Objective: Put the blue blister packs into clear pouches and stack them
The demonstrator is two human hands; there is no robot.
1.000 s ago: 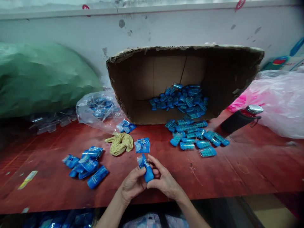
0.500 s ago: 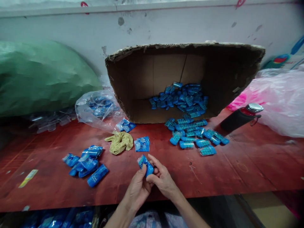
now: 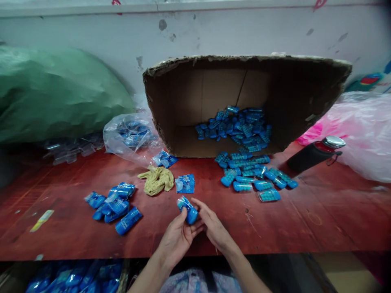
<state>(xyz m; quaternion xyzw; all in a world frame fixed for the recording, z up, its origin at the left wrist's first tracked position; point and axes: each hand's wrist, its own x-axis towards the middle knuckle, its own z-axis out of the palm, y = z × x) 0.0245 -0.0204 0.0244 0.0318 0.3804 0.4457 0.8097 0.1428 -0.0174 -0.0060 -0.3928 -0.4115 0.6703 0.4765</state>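
Observation:
A small blue bottle [image 3: 192, 215] with a printed plastic sleeve on its far end lies tilted between my hands, above the front of the table. My left hand [image 3: 177, 239] is closed on it, thumb on top and fingers underneath. Close against its right side is my right hand [image 3: 215, 230], its index finger stretched out and its other fingers partly hidden; any contact with the bottle is hard to make out. Just beyond lies a flat printed blue sleeve [image 3: 185, 184]. A pile of blue-wrapped pieces [image 3: 114, 206] rests to the left.
A cardboard box [image 3: 180, 142] lies on its side, with blue-capped clear bottles of beads [image 3: 253, 179] spilling out. Around it are a yellow-green cloth [image 3: 157, 182], a clear bag of sleeves [image 3: 117, 140], a dark flask [image 3: 308, 156], a green sack [image 3: 61, 95] and a pink-white bag [image 3: 363, 138].
My right thumb has come away from the bottle's near end, and the right fingers have loosened. The left hand still holds the bottle. The whole view has shifted slightly.

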